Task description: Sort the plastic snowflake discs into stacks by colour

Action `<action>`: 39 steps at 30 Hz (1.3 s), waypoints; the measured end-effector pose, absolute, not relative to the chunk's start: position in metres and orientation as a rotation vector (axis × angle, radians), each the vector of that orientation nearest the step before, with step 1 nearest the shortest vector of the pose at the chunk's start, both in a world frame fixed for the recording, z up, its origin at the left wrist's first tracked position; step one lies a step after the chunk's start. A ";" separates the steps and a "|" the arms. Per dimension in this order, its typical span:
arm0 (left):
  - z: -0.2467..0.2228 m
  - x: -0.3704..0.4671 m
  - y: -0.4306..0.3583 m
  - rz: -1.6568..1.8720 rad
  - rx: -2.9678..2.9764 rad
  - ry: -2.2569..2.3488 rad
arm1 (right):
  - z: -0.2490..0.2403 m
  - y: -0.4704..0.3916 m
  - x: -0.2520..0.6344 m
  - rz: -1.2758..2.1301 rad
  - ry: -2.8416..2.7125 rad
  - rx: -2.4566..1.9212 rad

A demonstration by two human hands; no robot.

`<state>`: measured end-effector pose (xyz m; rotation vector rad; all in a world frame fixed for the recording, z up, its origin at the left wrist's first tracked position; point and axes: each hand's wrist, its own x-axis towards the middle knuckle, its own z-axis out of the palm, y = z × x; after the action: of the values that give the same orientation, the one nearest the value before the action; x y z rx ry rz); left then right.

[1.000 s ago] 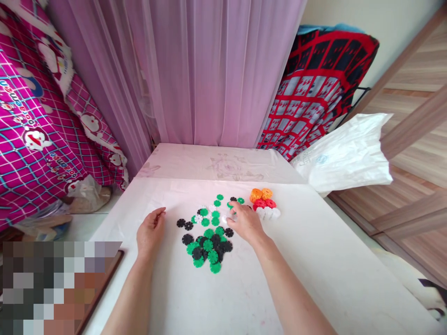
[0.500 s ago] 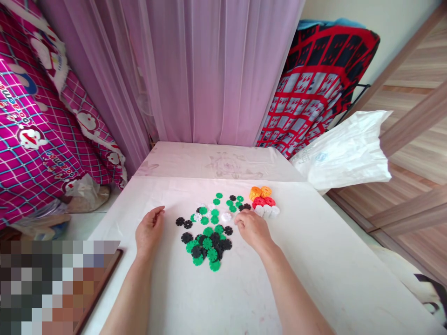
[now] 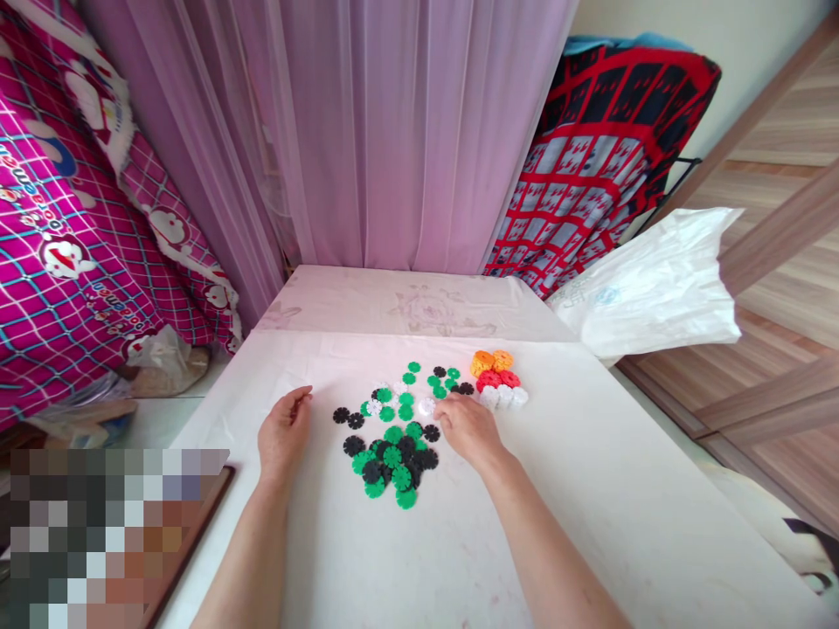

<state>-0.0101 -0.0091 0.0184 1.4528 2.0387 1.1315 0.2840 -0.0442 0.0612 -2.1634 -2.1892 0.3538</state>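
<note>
Green and black notched discs lie in a loose heap [image 3: 393,459] on the white table, with more green, black and white discs scattered beyond it. My right hand [image 3: 467,426] has its fingers drawn together at the right edge of a white disc [image 3: 426,407]; whether they grip it is too small to tell. Left of the discs, my left hand [image 3: 286,430] rests on its side with curled fingers, and its palm side is partly hidden. Behind my right hand stand stacks of orange discs [image 3: 483,362], red discs [image 3: 488,380] and white discs [image 3: 504,397].
The white table [image 3: 367,568] reaches back to a purple curtain [image 3: 393,131]. A white plastic bag [image 3: 648,288] hangs at its right back edge. At the lower left is a blurred-out brown-edged object [image 3: 190,542]. Pink patterned cloth [image 3: 85,210] hangs at the left.
My right hand has moved slightly left, closer to the white disc. The whole view has shifted a little; my left hand keeps its place beside the discs.
</note>
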 end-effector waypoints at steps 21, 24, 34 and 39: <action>0.016 -0.009 -0.008 1.138 1.446 2.027 | 0.047 -0.060 0.213 0.197 -2.486 -1.732; 0.016 -0.009 -0.008 1.128 1.457 2.029 | 0.045 -0.072 0.217 0.228 -2.473 -1.714; 0.016 -0.010 -0.008 1.145 1.468 2.016 | 0.073 -0.008 0.223 0.158 -2.456 -1.934; 0.016 -0.010 -0.008 1.121 1.459 2.023 | 0.077 0.006 0.228 0.194 -2.587 -1.884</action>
<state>-0.0101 -0.0079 0.0161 1.4586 2.0230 1.1209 0.2278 0.0061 0.0766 -1.8841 -2.5873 0.1940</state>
